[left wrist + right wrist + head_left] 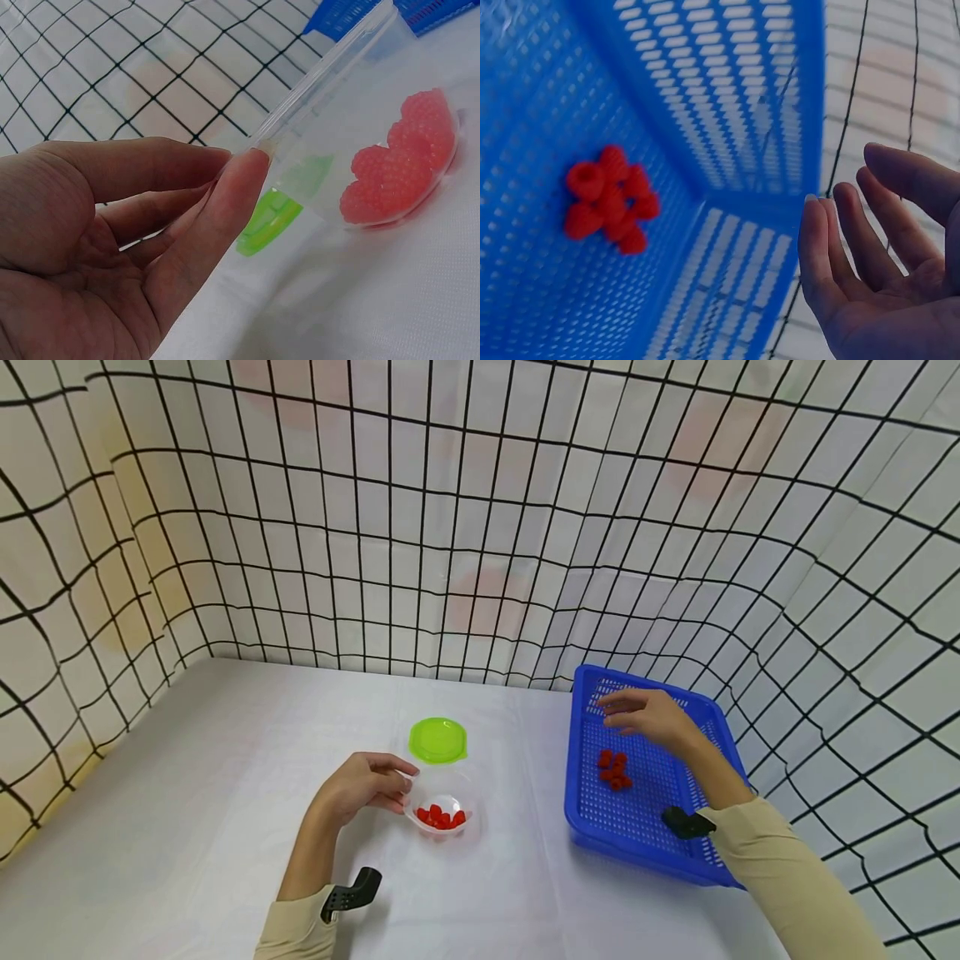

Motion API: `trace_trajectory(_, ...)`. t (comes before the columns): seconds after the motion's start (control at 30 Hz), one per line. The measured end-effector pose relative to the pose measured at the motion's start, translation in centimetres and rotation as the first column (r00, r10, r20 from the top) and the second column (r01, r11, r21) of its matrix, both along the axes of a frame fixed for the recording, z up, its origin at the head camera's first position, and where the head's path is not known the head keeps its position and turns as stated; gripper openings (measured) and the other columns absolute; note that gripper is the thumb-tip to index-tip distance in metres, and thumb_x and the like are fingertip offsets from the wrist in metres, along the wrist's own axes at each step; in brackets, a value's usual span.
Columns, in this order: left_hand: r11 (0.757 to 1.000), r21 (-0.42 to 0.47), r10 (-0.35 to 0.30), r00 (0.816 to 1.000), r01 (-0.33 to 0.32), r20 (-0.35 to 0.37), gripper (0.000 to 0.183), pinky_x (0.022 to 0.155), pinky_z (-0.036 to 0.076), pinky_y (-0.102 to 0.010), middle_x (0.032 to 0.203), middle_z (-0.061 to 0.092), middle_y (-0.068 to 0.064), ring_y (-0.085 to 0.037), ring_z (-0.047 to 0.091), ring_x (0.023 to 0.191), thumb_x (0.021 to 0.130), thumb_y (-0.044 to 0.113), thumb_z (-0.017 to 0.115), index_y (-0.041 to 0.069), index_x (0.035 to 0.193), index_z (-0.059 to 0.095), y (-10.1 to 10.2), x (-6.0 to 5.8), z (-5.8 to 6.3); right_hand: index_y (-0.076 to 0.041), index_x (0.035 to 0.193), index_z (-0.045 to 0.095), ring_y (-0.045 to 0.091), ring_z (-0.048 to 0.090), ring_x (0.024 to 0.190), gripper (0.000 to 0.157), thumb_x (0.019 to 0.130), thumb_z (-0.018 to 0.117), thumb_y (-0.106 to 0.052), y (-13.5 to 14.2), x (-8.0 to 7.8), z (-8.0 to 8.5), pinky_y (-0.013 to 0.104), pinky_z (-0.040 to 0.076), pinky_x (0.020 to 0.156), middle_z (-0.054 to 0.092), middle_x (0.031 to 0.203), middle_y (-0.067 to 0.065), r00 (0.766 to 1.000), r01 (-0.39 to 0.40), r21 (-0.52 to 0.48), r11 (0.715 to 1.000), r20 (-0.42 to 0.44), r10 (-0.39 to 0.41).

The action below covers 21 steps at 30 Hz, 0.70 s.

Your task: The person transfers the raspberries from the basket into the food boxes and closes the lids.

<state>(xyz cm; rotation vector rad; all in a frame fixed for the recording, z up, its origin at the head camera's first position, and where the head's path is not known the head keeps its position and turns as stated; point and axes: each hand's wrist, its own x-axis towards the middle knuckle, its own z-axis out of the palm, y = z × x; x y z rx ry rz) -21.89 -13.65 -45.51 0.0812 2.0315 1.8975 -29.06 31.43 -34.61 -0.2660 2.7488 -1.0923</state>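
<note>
My left hand pinches the rim of a clear plastic bowl between thumb and fingers. Several raspberries lie at the bottom of the bowl; the left wrist view shows these raspberries through its side wall. Over the blue plastic basket hovers my right hand, its fingers loosely bent and nothing between them. A cluster of raspberries sits on the basket floor, below and left of that hand. In the right wrist view the same raspberries are apart from the fingers.
Behind the bowl a green lid lies flat on the white-covered table. Black netting over white sheeting stands around the back and sides. The basket's raised, slotted walls surround its raspberries.
</note>
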Motion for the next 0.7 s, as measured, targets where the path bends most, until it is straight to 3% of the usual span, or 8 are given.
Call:
trace_trajectory(0.33,1.000,0.012,-0.004,1.000,0.004,0.001,0.032,0.068,0.064,-0.033,0.089,0.069,-0.017,-0.018,0.066,0.069,0.094,0.003,0.063,-0.013,0.122,0.064,-0.1,0.0,0.0,0.001,0.141,0.056,0.041,0.060,0.125,0.046,0.099,0.065,-0.016,2.8,-0.9,-2.6,0.049,0.056,0.100,0.056,0.142,0.028,0.992,0.098,-0.018,0.995,0.078,-0.096)
trace_trajectory(0.7,1.000,0.012,0.002,1.000,-0.002,0.002,0.033,0.068,0.064,-0.033,0.089,0.070,-0.017,-0.018,0.066,0.070,0.094,0.004,0.064,-0.014,0.122,0.063,-0.2,0.1,0.2,0.007,0.137,0.057,0.042,0.062,0.123,0.045,0.095,0.065,-0.007,5.2,-1.8,-5.8,0.053,0.055,0.100,0.057,0.139,0.031,0.986,0.079,-0.004,0.997,0.149,-0.078)
